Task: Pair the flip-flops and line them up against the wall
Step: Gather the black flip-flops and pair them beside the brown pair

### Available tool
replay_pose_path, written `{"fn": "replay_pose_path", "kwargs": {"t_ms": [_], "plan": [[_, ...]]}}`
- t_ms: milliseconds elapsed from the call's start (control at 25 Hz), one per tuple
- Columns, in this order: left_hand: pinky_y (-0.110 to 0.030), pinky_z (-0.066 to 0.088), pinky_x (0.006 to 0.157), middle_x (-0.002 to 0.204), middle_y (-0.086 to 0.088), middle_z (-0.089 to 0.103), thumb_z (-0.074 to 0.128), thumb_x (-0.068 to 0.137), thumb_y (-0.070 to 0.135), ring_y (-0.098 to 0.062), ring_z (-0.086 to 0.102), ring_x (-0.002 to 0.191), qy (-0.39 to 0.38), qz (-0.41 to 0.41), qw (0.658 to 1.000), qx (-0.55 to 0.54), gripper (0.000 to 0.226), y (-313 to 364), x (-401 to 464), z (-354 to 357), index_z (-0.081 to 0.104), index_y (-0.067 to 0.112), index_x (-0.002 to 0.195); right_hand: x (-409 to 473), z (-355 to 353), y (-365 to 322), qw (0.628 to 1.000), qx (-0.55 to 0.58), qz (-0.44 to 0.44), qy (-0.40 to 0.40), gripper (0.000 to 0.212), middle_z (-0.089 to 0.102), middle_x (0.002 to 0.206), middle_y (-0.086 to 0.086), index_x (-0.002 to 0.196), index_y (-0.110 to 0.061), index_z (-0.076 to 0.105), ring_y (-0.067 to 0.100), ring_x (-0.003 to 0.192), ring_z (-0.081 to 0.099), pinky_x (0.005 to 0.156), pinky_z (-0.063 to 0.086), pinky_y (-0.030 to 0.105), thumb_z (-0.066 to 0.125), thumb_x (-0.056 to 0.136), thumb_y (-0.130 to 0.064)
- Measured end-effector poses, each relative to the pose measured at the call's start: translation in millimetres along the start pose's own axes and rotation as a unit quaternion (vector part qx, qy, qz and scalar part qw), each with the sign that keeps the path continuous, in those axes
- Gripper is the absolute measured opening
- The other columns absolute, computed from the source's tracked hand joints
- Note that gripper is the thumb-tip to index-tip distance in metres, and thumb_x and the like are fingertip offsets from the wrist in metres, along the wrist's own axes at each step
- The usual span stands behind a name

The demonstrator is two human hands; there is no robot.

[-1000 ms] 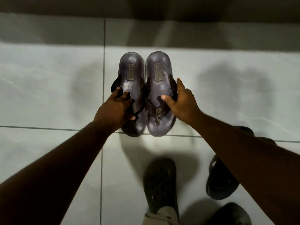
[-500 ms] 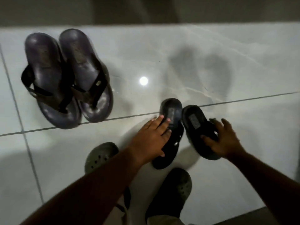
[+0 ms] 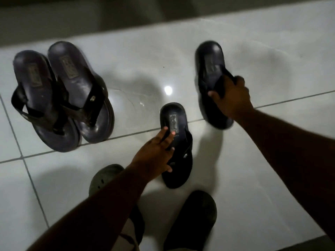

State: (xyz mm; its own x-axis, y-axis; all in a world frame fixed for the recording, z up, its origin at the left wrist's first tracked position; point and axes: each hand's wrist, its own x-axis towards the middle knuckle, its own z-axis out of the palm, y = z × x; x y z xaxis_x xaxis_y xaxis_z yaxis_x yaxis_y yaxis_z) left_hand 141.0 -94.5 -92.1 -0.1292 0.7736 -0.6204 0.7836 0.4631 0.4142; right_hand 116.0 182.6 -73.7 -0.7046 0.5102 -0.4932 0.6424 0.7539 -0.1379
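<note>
I note purple pair of flip-flops (image 3: 61, 98) side by side, touching, on white tiled floor (image 3: 272, 169) at left, heels toward wall (image 3: 72, 17). Left hand (image 3: 154, 156) lies on near black flip-flop (image 3: 178, 147), fingers (image 3: 167, 136) spread flat over insole, thumb at its edge. Right hand (image 3: 231, 100) closed on strap of far black flip-flop (image 3: 212, 78), blurred; I cannot tell if lifted. Dark clogs (image 3: 190, 221) at bottom

Heel labels on four flip-flops: black one nearest (image 3: 176, 142) carries a script logo patch (image 3: 173, 122) (illegible); the other labels are blurred. No text readable.
</note>
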Motion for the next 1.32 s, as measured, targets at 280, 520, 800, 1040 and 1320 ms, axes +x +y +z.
{"fn": "replay_pose_path", "kwargs": {"t_ms": [280, 520, 800, 1040, 1320], "plan": [[-0.052, 0.026, 0.115, 0.162, -0.011, 0.007, 0.062, 0.082, 0.046, -0.036, -0.001, 0.149, -0.004, -0.043, 0.992, -0.115, 0.067, 44, 17, -19, 0.045, 0.013, 0.137, 54, 4, -144, 0.984, 0.089, -0.149, -0.051, 0.051, 0.045, 0.135, 0.018, 0.136, -0.011, 0.044, 0.038, 0.119, 0.052, 0.101, 0.042, 0.036, 0.053, 0.092, -0.036], [-0.049, 0.049, 0.085, 0.128, -0.022, 0.058, 0.059, 0.082, 0.040, -0.042, 0.056, 0.113, 0.402, -0.173, 0.896, -0.069, 0.055, -45, 7, -83, 0.053, 0.013, 0.129, -32, 16, -83, 0.977, 0.145, -0.151, 0.022, 0.049, 0.047, 0.141, 0.014, 0.141, -0.021, 0.047, 0.033, 0.128, 0.048, 0.106, 0.041, 0.040, 0.048, 0.096, -0.039], [-0.059, 0.027, 0.113, 0.152, -0.021, 0.033, 0.067, 0.079, 0.042, -0.050, 0.018, 0.141, 0.237, -0.188, 0.953, -0.015, 0.063, -133, 30, -116, 0.049, 0.012, 0.131, -156, 73, 1, 0.958, -0.117, -0.161, -0.207, 0.088, -0.015, 0.163, 0.013, 0.154, -0.025, 0.010, 0.034, 0.150, -0.013, 0.121, 0.014, 0.055, 0.049, 0.085, -0.063], [-0.049, 0.009, 0.121, 0.155, -0.017, 0.031, 0.064, 0.080, 0.045, -0.044, 0.003, 0.147, 0.196, -0.183, 0.959, -0.089, 0.057, -82, -14, -51, 0.054, 0.015, 0.128, -55, 37, -7, 0.977, -0.084, -0.127, -0.150, 0.089, -0.007, 0.161, 0.027, 0.153, -0.016, 0.021, 0.046, 0.147, -0.013, 0.121, 0.003, 0.050, 0.064, 0.083, -0.051], [-0.048, 0.009, 0.119, 0.157, -0.016, 0.028, 0.070, 0.077, 0.037, -0.042, 0.003, 0.147, 0.214, -0.166, 0.953, -0.134, 0.056, -90, 14, -65, 0.057, 0.015, 0.126, 14, 20, -84, 0.957, -0.098, -0.241, -0.127, 0.083, -0.001, 0.161, 0.026, 0.150, -0.018, 0.031, 0.050, 0.146, -0.011, 0.120, 0.005, 0.055, 0.065, 0.082, -0.052]]}}
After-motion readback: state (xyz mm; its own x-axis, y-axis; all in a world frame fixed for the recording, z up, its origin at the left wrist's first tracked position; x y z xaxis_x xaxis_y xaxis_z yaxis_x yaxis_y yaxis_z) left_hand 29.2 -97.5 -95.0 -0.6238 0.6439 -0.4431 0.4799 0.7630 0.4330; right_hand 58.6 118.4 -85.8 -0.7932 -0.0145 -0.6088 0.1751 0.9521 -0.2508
